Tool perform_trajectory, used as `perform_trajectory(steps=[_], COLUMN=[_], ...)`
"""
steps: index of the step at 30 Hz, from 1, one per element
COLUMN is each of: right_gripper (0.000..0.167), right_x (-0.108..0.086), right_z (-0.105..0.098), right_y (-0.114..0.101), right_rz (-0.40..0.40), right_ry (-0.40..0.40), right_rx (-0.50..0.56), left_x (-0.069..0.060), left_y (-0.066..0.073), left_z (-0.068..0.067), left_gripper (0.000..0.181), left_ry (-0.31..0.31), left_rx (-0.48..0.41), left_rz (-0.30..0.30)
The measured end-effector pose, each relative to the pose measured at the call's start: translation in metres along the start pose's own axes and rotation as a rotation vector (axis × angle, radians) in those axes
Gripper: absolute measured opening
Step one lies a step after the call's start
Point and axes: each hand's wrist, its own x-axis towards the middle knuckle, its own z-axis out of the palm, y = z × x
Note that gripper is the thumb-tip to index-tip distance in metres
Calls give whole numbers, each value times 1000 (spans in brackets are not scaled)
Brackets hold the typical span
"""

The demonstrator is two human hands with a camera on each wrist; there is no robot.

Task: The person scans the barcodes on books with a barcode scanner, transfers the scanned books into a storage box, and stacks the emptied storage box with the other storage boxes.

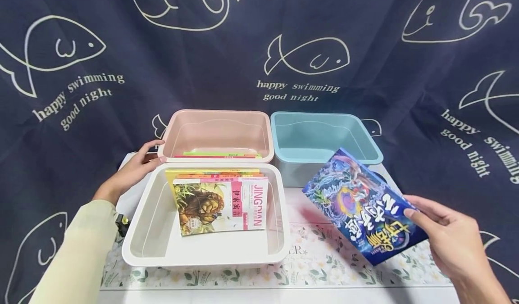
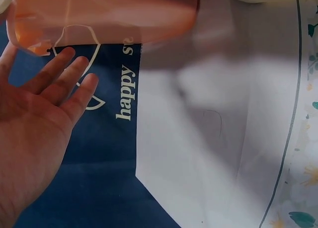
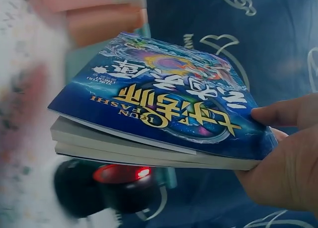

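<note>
My right hand (image 1: 456, 236) pinches a blue illustrated book (image 1: 361, 205) by its edge, thumb on the cover, above the table's right side. In the right wrist view its page edges gape below the cover; I cannot tell whether it is one volume or more. My left hand (image 1: 135, 171) reaches to the left end of the pink bin (image 1: 219, 115), fingers fairly straight and spread at its rim. Several books, the front one with a lion cover (image 1: 207, 207), lean inside the white bin (image 1: 134, 245). A few thin books (image 1: 220, 155) show in the pink bin.
Beside the pink bin stands a blue bin (image 1: 324, 117), behind the held book. Floral cloth (image 1: 202, 278) covers part of the white table. Dark round objects (image 3: 126, 190), one with a red glowing rim, appear beneath the book. A navy fish-print curtain (image 1: 227, 61) hangs behind.
</note>
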Motion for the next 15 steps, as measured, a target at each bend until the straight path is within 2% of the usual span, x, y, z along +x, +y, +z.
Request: perform_trajectory(steps=[5, 9, 15], right_gripper=[34, 33, 31], right_x=[-9, -14, -17], right_z=[-3, -5, -7], right_y=[29, 43, 60], right_rz=[42, 138, 234], right_ry=[0, 37, 76], right_rx=[40, -28, -72], left_x=[4, 3, 1], left_y=[0, -1, -2], left_z=[0, 1, 0], left_gripper=[74, 73, 74], left_ry=[2, 2, 6], left_rx=[-13, -6, -14], left_rz=[-2, -3, -9])
